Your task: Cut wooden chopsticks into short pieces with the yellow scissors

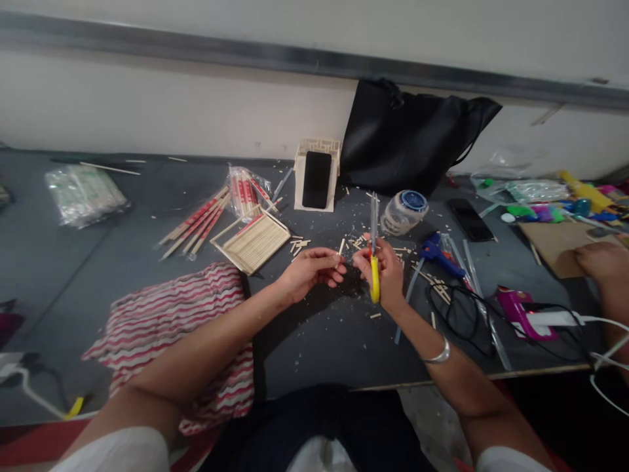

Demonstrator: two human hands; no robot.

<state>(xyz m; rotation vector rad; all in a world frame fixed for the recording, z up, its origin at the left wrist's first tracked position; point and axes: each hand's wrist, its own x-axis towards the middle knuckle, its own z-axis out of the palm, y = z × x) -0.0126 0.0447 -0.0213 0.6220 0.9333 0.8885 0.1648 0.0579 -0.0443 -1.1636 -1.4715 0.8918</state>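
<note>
Between the thumb and fingers of my left hand (314,269) is a short pale wooden stick (341,247), pointing up. My right hand (386,272) is closed around yellow-handled scissors (375,278), whose blades point away from me. The two hands are close together but apart, above the dark table. Short cut stick pieces (299,245) lie scattered around and beyond them. To the left of my left hand rests a flat frame of glued sticks (253,242). A blue glue gun (439,254) lies right of my right hand.
Chopsticks in red wrappers (196,223) and a striped cloth (181,328) lie left. A phone (317,179) leans at the back near a black bag (407,137) and clear jar (403,213). Cables (466,314) cross the right side, near another person's hand (602,259) on cardboard.
</note>
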